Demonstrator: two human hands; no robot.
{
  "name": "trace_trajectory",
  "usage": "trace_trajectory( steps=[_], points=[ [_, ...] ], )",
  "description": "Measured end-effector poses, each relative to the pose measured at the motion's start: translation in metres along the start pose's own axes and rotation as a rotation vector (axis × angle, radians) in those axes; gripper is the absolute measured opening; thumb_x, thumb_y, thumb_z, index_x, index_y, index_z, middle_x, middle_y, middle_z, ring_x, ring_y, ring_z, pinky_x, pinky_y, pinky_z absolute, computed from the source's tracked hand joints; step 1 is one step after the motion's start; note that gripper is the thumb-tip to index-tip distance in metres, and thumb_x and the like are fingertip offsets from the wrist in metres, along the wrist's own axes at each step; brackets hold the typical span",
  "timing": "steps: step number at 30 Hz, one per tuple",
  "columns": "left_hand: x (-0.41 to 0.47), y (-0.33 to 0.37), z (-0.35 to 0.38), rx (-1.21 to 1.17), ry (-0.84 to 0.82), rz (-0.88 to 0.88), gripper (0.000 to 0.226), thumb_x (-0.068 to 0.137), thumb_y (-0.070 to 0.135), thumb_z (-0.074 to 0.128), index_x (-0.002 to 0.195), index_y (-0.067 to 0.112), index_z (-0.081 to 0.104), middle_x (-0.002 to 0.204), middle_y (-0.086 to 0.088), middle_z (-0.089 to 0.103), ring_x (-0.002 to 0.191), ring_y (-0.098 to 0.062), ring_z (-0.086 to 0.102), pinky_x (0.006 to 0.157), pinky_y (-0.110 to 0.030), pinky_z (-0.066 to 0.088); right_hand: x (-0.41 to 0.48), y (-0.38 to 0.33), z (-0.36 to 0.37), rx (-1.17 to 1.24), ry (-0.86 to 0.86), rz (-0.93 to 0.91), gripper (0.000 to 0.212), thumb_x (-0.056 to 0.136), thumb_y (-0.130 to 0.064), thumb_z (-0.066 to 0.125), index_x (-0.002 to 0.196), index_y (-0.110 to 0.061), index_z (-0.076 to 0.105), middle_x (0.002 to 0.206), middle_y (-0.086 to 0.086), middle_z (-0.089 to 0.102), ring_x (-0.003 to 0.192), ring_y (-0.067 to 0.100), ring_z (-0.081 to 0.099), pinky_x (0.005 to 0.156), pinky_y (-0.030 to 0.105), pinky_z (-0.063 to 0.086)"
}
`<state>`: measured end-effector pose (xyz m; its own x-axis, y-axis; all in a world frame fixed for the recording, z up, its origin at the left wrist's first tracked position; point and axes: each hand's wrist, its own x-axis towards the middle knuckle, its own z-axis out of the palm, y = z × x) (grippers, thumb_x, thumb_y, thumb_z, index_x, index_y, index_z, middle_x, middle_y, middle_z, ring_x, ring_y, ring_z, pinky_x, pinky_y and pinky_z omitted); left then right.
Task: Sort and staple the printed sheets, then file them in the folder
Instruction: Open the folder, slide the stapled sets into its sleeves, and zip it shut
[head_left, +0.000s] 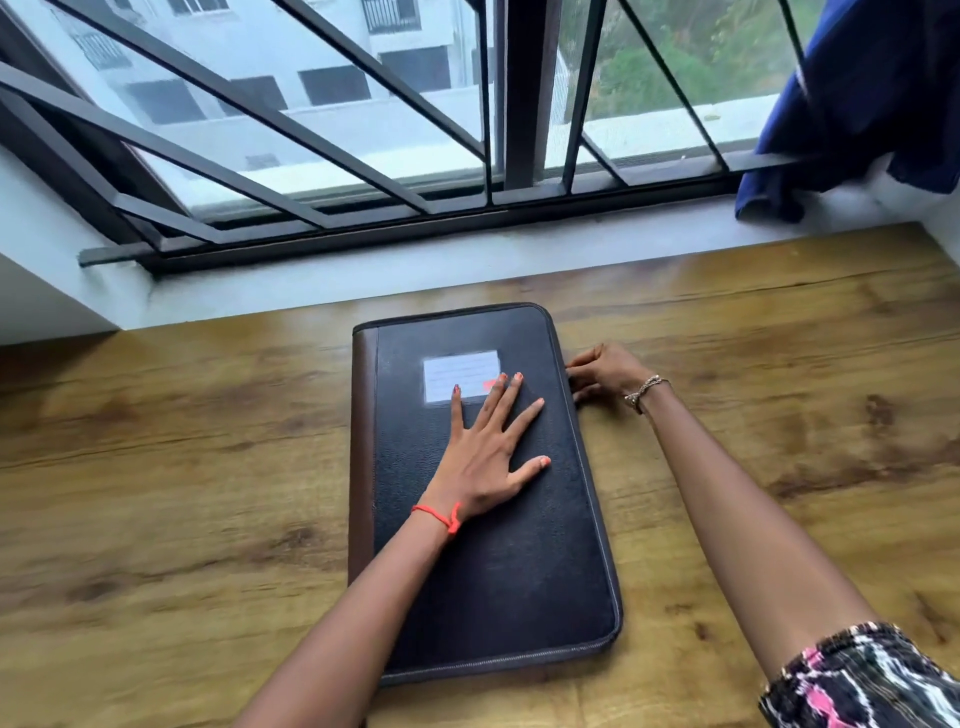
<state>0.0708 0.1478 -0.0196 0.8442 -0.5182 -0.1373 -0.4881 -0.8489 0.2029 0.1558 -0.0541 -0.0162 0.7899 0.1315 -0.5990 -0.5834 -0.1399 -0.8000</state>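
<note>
On the wooden tabletop (182, 467) lies one folder (498, 571), shut, dead centre, its long side running from 6 to 12 o'clock. A brown spine strip (363, 441) runs along its 9 o'clock edge, and a zip track goes round the other three. It looks like a padded, grained leather-type case: probably stiff enough to lift flat, of moderate weight, with a cover that gives fair grip and will not slide easily on the wood. There is one pale label (452, 374) toward the 12 o'clock end of the cover. The left hand (483, 457) lies flat on the cover with its fingers spread and straight, pointing toward 1 o'clock, the fingertips reaching the label. It presses down and grips nothing. One red thread (441, 517) circles that wrist. The right hand (602, 371), with one metal bracelet (644, 389), is at the folder's 2 o'clock edge, its fingers curled in and pinching at the zip track. The pull itself is too small to make out. The zip is likely the place to take hold, with the flat palm steadying the case. No printed sheets and no stapler are in view, so their count is nil. One blue cloth (857, 104) hangs at the far 2 o'clock corner by the window.
</note>
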Motion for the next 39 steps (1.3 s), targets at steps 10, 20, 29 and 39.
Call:
trace_trajectory(
  steps=[10,20,29,39],
  points=[
    [0.033,-0.021,-0.009,-0.028,0.02,-0.034,0.076,0.08,0.069,0.011,0.148,0.035,0.009,0.158,0.002,-0.009,0.141,-0.009,-0.019,0.108,-0.054,-0.022,0.035,-0.023,-0.01,-0.032,-0.054,-0.007,0.022,0.088,0.008,0.051,0.071,0.001,0.062,0.05,-0.002,0.066,0.042,0.007,0.061,0.042,0.016,0.051],
    [0.046,-0.031,-0.009,-0.082,0.036,-0.038,0.07,0.081,0.069,0.017,0.146,0.042,0.014,0.158,0.005,-0.005,0.144,-0.01,-0.011,0.109,-0.058,-0.018,0.064,-0.038,-0.019,-0.085,-0.103,-0.034,0.026,0.087,0.01,0.05,0.069,0.0,0.065,0.05,0.002,0.066,0.042,0.008,0.062,0.042,0.017,0.051],
    [0.044,-0.034,-0.007,-0.089,0.05,-0.003,0.071,0.083,0.067,0.018,0.147,0.036,0.015,0.158,0.004,-0.003,0.144,-0.012,-0.009,0.108,-0.057,-0.019,0.091,-0.075,-0.022,-0.328,-0.195,-0.001,0.033,0.085,0.012,0.05,0.06,0.0,0.067,0.044,0.004,0.062,0.034,0.011,0.058,0.037,0.016,0.047],
    [0.043,-0.035,-0.003,-0.09,0.087,0.015,0.068,0.087,0.064,0.021,0.148,0.032,0.018,0.158,0.001,0.003,0.145,-0.015,-0.004,0.109,-0.059,-0.016,0.132,-0.123,-0.004,-0.927,-0.489,0.192,0.04,0.086,0.014,0.051,0.059,-0.006,0.072,0.05,0.01,0.065,0.038,0.012,0.06,0.041,0.017,0.05]
  ],
)
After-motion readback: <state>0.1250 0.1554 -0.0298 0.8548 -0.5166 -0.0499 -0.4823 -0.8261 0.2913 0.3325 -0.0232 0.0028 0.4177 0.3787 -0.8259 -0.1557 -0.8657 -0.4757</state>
